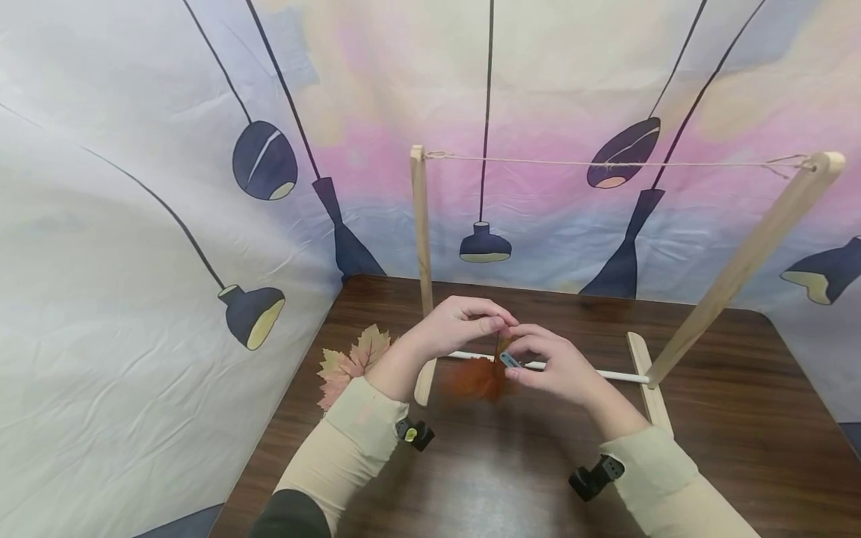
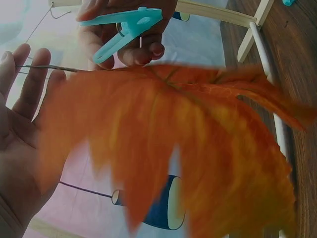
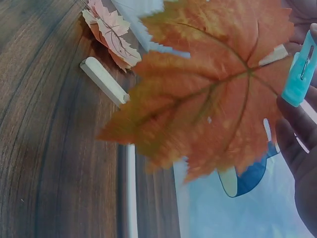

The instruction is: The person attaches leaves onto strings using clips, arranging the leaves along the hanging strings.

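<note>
An orange leaf (image 1: pixel 480 379) hangs by its stem from my left hand (image 1: pixel 460 325), whose thumb and fingertips pinch the stem. In the left wrist view the leaf (image 2: pixel 168 114) spreads wide beside the left hand (image 2: pixel 25 119). My right hand (image 1: pixel 554 366) holds a light blue clothespin (image 1: pixel 510 361) between thumb and fingers, close to the leaf. The right wrist view shows the clothespin (image 3: pixel 300 74) at the leaf's (image 3: pixel 213 94) edge; whether they touch I cannot tell.
A wooden frame stands on the brown table (image 1: pixel 498 463), with posts (image 1: pixel 421 224) left and right (image 1: pixel 747 269), a string (image 1: pixel 538 161) tied across the top and a white rod (image 1: pixel 615 375) low down. Pink and yellow leaves (image 1: pixel 350 362) lie left of my left hand.
</note>
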Demonstrator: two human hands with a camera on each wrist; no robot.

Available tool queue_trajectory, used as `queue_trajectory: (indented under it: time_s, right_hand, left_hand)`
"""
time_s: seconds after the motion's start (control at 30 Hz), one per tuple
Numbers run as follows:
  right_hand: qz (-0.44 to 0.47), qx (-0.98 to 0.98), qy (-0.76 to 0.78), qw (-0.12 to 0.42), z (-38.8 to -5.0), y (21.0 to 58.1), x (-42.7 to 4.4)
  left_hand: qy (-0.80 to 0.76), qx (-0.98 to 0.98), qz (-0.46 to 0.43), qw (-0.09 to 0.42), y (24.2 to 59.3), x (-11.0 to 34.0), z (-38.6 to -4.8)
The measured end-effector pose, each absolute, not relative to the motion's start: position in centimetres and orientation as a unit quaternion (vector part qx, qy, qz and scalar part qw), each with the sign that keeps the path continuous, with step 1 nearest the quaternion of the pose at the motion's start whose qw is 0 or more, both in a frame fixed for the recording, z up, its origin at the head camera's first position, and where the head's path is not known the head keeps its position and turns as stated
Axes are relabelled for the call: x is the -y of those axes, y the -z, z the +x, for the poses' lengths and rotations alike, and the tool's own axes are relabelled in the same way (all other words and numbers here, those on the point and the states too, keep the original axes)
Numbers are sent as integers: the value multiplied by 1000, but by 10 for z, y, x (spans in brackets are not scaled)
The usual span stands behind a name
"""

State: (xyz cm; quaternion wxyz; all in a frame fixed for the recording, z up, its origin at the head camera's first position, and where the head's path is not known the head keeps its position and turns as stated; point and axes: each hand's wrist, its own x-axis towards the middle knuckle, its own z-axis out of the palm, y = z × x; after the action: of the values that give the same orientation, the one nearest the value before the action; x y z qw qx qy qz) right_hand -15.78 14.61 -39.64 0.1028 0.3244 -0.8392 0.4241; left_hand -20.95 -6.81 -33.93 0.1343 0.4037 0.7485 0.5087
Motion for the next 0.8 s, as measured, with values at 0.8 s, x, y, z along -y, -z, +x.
queue_trajectory:
  time_s: [0.8]
  right_hand:
    - [314, 823, -455, 132, -138, 370, -139]
  left_hand:
    - [-501, -800, 317, 92, 353, 65, -207]
